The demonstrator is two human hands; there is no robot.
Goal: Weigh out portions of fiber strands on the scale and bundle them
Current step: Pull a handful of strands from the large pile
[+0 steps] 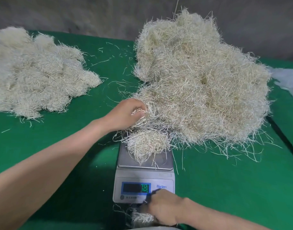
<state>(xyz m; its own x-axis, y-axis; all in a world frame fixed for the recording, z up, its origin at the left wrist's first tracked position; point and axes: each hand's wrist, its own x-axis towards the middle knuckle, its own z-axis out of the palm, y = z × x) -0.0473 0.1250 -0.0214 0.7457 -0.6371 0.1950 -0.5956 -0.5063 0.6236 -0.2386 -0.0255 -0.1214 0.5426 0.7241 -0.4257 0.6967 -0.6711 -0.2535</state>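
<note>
Pinches strands (146, 107) at loose heap (200, 88) edge with left hand (126, 114), likely topping up portion (145, 146) lying on scale (165, 180) pan. Parks right hand (164, 208) curled at scale front by small tuft (140, 217); cannot tell if gripping.

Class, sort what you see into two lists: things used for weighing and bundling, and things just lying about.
In use: scale, portion on it, loose pile, bundles, tuft, left hand, right hand.
Lying about: white fluff, stray strands.
</note>
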